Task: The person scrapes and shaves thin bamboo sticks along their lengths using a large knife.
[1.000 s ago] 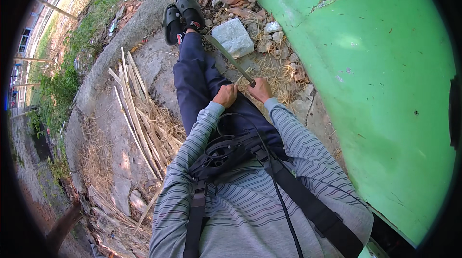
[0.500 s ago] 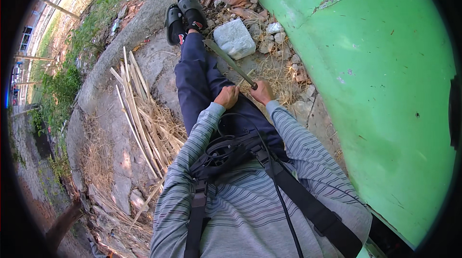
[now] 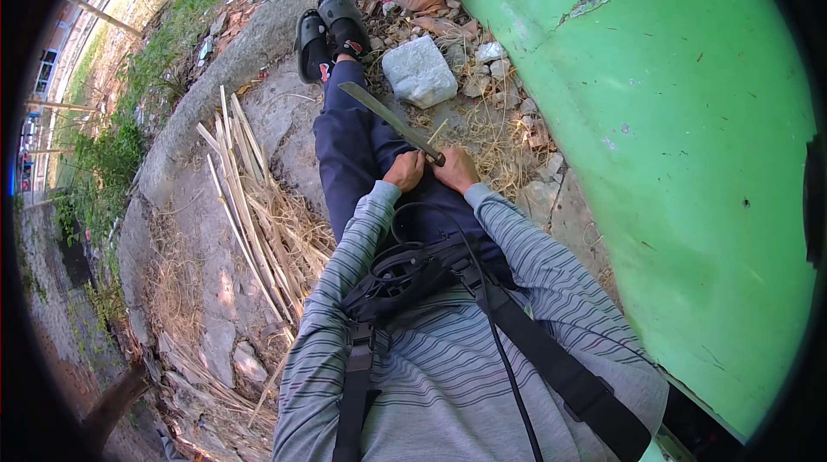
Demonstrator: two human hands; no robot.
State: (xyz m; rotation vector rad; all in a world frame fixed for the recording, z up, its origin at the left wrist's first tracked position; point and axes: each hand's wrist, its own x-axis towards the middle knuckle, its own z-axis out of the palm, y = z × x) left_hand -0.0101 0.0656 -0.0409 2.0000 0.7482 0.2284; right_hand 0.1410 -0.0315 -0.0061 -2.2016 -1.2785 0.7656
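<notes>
Knife [image 3: 379, 110], long-bladed: handle within the closed fingers of the right hand [image 3: 457, 171]; blade slanting forward and left, just ahead of the left hand [image 3: 404, 171], above the dark trousers [image 3: 340, 139]. Thin pale strip [image 3: 438, 131], one: pinched by the left hand's curled fingers, tip showing past the blade. Split strips [image 3: 245, 190], one heap: on the ground [image 3: 274, 124], toward its left curb [image 3: 194, 104]. Whitish block [image 3: 419, 71], one: near the green panel's [image 3: 689, 160] edge.
</notes>
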